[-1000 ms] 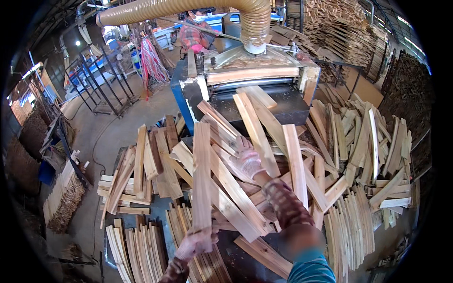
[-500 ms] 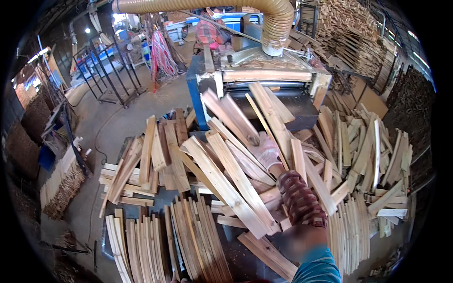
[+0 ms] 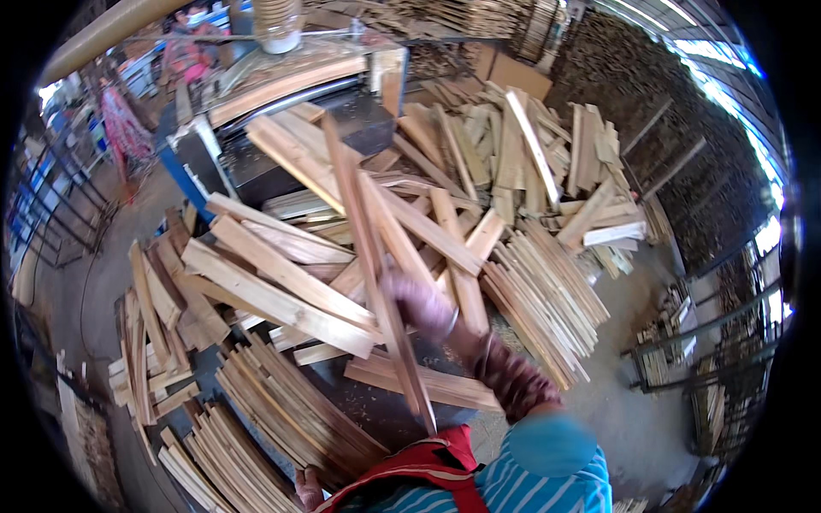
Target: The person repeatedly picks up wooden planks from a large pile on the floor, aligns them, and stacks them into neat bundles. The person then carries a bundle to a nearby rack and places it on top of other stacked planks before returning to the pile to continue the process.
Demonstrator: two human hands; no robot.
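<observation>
Slanting steeply away from the body, a long wooden board (image 3: 369, 256) is gripped by the right hand (image 3: 421, 306), its gloved fingers wrapped against the right side of the wood. The board is turned so that a narrow side is mostly shown; its upper end is carried well beyond the fingers, and its lower end is brought near the red cloth (image 3: 428, 453) at the person's front. Whether the two are touching cannot be told.

The left hand (image 3: 310, 489) is only partly shown at the lower edge. Just beyond its fingers, the near ends of a row of narrow boards (image 3: 299, 406) are seen, and to their left a second row (image 3: 227, 457) is laid. Whether these fingers are open or closed on anything cannot be told.

To the left of the right fingers, pale boards (image 3: 278, 295) are heaped at a slant; to their right, thin strips (image 3: 547, 299) are lined up side by side. Nearer the body than those fingers, a broad board (image 3: 457, 389) is crossed by the held one. Far beyond the fingers, a machine (image 3: 291, 90) is seen, its dark bed (image 3: 363, 124) partly covered by boards.
</observation>
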